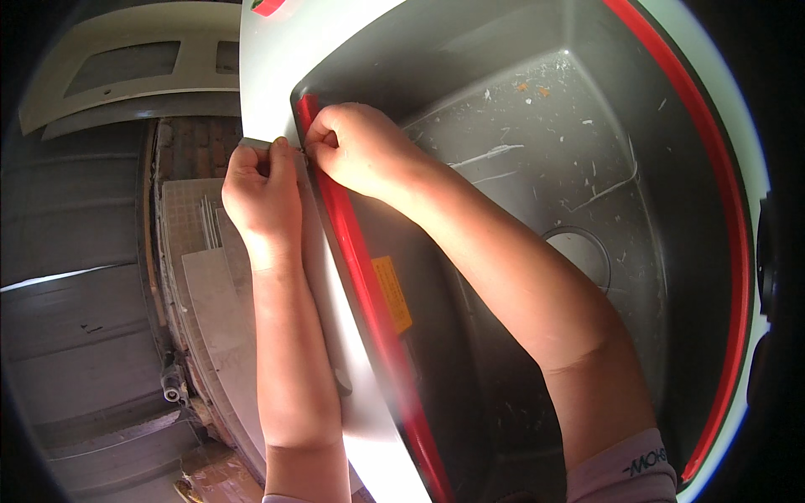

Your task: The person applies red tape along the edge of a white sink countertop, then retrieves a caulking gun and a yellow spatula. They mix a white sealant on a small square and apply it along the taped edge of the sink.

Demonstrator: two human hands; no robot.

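Note:
A dark grey sink basin (566, 157) set in a white countertop (277, 56) lies before me, with red tape (355, 239) along its left inner rim. My left hand (264, 195) pinches a thin grey strip (256, 143) between thumb and fingers at the white edge. Just to its right, my right hand (352, 144) has its fingertips pressed together at the rim, over the upper part of the red tape; whatever is between those fingertips is hidden. White scraps and streaks are scattered over the basin floor.
A round drain opening (578, 251) is in the basin, partly behind my right arm. An orange label (393, 294) is on the wall. A red tape roll (267, 5) lies at the top. Stacked flat panels (214, 314) and a cardboard box (223, 475) stand lower left.

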